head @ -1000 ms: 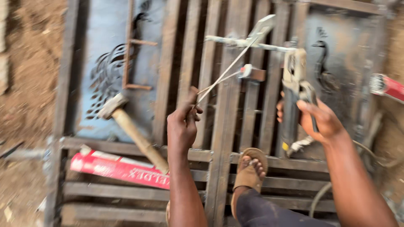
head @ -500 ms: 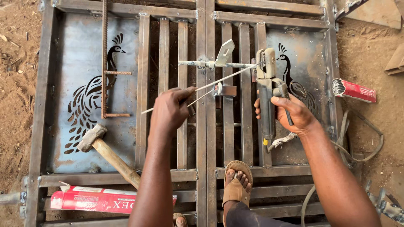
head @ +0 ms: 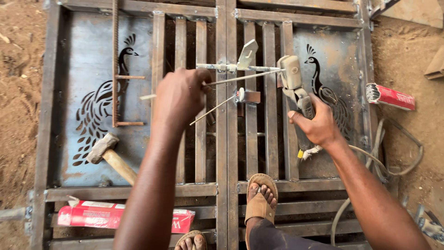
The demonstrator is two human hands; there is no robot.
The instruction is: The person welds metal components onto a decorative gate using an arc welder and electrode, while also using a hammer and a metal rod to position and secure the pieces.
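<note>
Between the pinched fingers of the left hand point(head: 178, 95) run thin welding rods point(head: 217, 107): one slants down past the wrist side, another reaches out to the right toward the electrode holder point(head: 292, 79). That hand is closed on the rods, its back turned up to the camera, so the fingertips themselves are hidden. Well apart to its right, the right hand point(head: 318, 124) is wrapped around the holder's grip, thumb on top, with the holder's pale head pointing away from the person and a rod clamped in it. From the bottom of the grip a cable point(head: 388, 159) trails off to the right over the dirt. Just beyond the left hand's knuckles a metal bar point(head: 226, 67) with a small tilted plate lies across the gate point(head: 226, 153), and a short tab point(head: 249, 96) sits just below it. Both hands hover over this steel gate, which lies flat on the ground and has vertical bars and two peacock cut-out panels. Left of the left forearm a hammer point(head: 108, 155) rests on the left panel. Nearer the person, under that forearm, a red box point(head: 99, 215) lies on the lower rails. A sandalled foot point(head: 260, 196) stands on the rails below the right hand. Far right of the right hand, a second red box point(head: 390, 96) lies at the gate's edge.
</note>
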